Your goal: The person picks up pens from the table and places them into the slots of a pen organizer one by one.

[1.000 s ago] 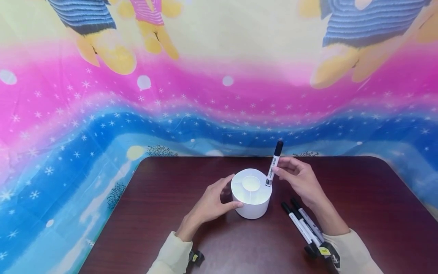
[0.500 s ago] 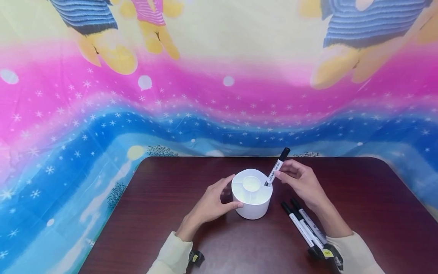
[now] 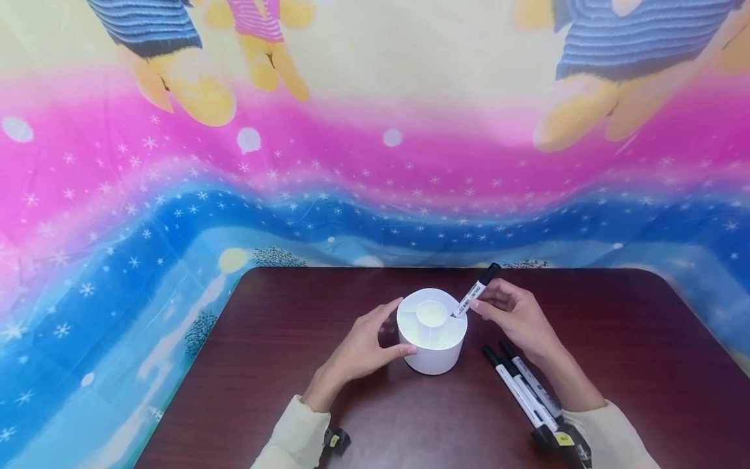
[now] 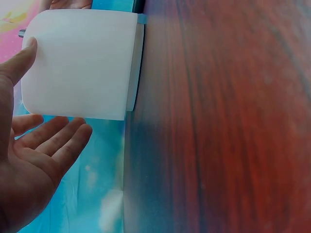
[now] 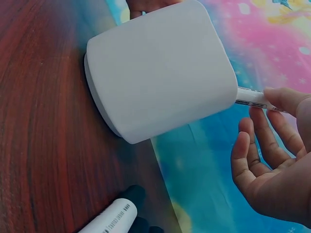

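Though in right hand [image 5: 284, 179], marker [image 5: 249, 98] — partly behind holder [image 5: 163, 73], wrist view.

My head view is bright, with a pale sheen on the counter [image 3: 404, 417] before me; both wrist views are dimmer, the cup [image 5: 160, 73] greyed and the wood grain [image 4: 228, 121] soft.
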### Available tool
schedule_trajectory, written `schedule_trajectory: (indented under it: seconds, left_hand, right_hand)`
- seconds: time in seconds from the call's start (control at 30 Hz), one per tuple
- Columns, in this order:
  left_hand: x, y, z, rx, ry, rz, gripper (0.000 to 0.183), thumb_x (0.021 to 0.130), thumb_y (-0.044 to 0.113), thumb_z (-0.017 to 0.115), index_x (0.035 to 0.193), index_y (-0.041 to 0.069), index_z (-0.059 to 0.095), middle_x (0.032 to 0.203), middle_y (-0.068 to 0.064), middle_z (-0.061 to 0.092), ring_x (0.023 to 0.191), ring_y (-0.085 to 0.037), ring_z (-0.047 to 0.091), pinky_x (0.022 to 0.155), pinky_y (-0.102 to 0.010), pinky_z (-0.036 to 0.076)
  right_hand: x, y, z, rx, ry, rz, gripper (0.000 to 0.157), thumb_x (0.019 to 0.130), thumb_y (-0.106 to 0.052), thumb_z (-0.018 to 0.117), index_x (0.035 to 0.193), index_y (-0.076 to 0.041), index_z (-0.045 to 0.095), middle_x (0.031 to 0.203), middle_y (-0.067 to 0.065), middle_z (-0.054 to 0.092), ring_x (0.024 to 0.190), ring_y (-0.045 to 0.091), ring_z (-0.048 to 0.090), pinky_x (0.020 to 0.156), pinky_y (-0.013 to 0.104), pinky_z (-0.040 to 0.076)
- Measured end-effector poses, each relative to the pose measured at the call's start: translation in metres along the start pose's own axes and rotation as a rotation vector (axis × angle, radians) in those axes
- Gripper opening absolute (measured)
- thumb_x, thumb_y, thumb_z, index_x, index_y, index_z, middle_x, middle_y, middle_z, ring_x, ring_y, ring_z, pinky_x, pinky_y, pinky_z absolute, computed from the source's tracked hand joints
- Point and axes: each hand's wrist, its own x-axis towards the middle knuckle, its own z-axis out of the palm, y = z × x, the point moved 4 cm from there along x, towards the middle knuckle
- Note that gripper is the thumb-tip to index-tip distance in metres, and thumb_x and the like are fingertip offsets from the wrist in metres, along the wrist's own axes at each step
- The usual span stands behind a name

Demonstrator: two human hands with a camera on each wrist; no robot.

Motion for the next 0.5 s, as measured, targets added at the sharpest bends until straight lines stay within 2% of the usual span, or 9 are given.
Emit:
schedule_trajectory:
  seconds: [0.13, 0.27, 0.33, 0.5]
  left_hand:
    - [-0.0001, 0.0001, 0.0004, -0.002, 0.0, 0.003, 0.095, 0.088, 0.046, 0.089, 0.166, 0.019, 0.041, 0.156, -0.002, 0.059, 0.122, -0.019, 0.071, 0.107, -0.041, 0.06]
    - [-0.0009, 0.0005, -0.0002, 0.007, 0.003, 0.009, 0.095, 0.089, 0.047, 0.088, 0.166, 0.018, 0.041, 0.156, -0.003, 0.059, 0.121, -0.019, 0.071, 0.106, -0.042, 0.06]
    - [-0.0011, 0.0007, -0.0005, 0.009, 0.004, 0.013, 0.096, 0.089, 0.047, 0.088, 0.166, 0.016, 0.041, 0.156, -0.003, 0.059, 0.121, -0.019, 0.071, 0.105, -0.042, 0.061]
    - [-0.001, 0.0005, -0.0005, 0.007, 0.006, 0.009, 0.095, 0.089, 0.047, 0.088, 0.166, 0.018, 0.041, 0.157, -0.003, 0.059, 0.121, -0.019, 0.071, 0.106, -0.042, 0.061]
  right_hand:
    - [-0.0002, 0.0019, 0.0016, -0.022, -0.001, 0.01, 0.027, 0.101, -0.017, 0.077, 0.116, 0.002, 0.065, 0.105, -0.006, 0.078, 0.098, 0.014, 0.075, 0.083, 0.026, 0.063]
    - [-0.0005, 0.0002, 0.0036, -0.03, -0.001, 0.014, 0.028, 0.101, -0.017, 0.077, 0.116, 0.003, 0.065, 0.111, 0.01, 0.078, 0.094, 0.007, 0.073, 0.083, 0.027, 0.064]
    - [-0.0007, -0.0012, 0.0044, -0.027, -0.002, 0.016, 0.028, 0.101, -0.016, 0.077, 0.116, 0.003, 0.065, 0.114, 0.017, 0.076, 0.094, 0.008, 0.073, 0.083, 0.027, 0.064]
    - [-0.0006, -0.0023, 0.0057, -0.008, -0.005, 0.015, 0.029, 0.1, -0.016, 0.078, 0.117, 0.004, 0.065, 0.113, 0.014, 0.077, 0.096, 0.012, 0.074, 0.084, 0.027, 0.064]
